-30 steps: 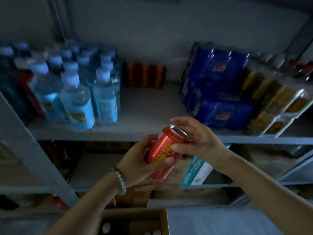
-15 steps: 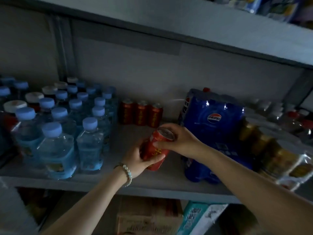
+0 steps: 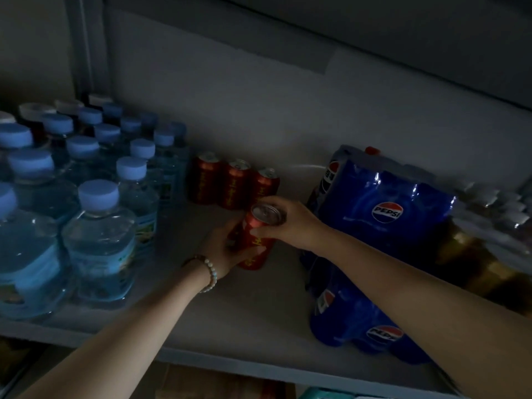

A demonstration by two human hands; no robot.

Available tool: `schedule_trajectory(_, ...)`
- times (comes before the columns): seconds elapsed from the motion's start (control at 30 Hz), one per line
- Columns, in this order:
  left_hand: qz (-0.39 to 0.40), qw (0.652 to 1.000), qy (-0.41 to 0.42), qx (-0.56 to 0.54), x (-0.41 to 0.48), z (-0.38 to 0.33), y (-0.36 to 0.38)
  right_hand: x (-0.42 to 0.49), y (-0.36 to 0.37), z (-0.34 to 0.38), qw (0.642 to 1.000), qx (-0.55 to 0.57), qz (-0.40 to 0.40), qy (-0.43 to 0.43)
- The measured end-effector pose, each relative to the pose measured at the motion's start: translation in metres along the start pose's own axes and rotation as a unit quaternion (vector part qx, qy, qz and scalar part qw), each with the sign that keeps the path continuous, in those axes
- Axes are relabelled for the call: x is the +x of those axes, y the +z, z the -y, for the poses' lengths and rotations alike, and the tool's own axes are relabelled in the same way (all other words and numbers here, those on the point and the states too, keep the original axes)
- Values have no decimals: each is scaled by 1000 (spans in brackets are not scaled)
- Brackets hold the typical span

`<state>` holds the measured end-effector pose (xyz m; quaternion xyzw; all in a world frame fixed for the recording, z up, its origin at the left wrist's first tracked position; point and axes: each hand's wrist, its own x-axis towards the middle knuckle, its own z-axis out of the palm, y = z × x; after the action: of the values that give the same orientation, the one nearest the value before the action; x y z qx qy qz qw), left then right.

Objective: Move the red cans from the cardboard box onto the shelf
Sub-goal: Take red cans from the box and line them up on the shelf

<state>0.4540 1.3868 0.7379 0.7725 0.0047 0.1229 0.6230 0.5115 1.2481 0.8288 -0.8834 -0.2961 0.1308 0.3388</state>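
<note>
Both hands share one grip on a red metal can with yellow writing (image 3: 254, 239). The left hand (image 3: 223, 249) wraps its lower side, and the right hand (image 3: 288, 223) curls tight around its silver top. The can tilts, and its bottom is hidden, so I cannot tell if it touches the grey shelf (image 3: 259, 312). Just behind the grip stand three red cans in a row (image 3: 233, 184). Left of the grip are clear water bottles with blue caps (image 3: 98, 226), blurry. Right of it sit blue Pepsi packs (image 3: 383, 217), partly covered by the right arm.
</note>
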Motion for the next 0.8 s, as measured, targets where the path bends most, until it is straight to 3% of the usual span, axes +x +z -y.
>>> schedule_trajectory(0.23, -7, 998, 68, -4, -3, -7, 1, -73, -35, -28, 993, -99, 9, -69)
schedule_trajectory(0.43, -12, 993, 111, 33, 7, -10, 5, -83, -44, -56, 996, -57, -45, -46)
schedule_trajectory(0.8, -14, 970, 183, 157, 74, -8, 43, -76, -45, -64, 998, -44, -29, -39)
